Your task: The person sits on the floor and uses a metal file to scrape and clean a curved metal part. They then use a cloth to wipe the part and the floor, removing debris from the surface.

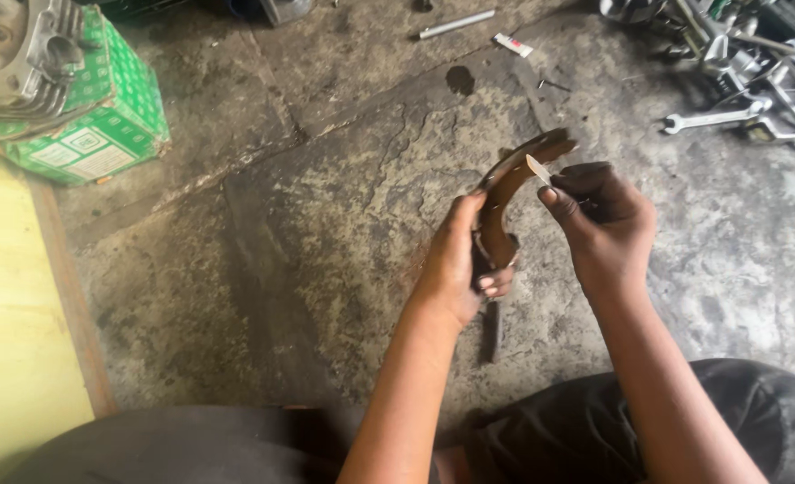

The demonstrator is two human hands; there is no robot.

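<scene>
My left hand [462, 260] grips the lower end of a curved, brown, rusty brake shoe [512, 184], holding it upright over the concrete floor. My right hand [601, 218] pinches a small pale blade or scrap of paper [538, 168] and presses it against the shoe's curved outer face near the top. Part of the shoe's lower end is hidden behind my left fingers. My knees in dark trousers [594, 430] fill the bottom of the view.
A green and white cardboard box [93, 116] with a finned metal engine part [21, 49] on it stands at the top left. Wrenches and tools [738, 81] lie in a pile at the top right. A metal rod [457, 23] and small tube [513, 45] lie farther away. Yellow surface [12, 314] at left.
</scene>
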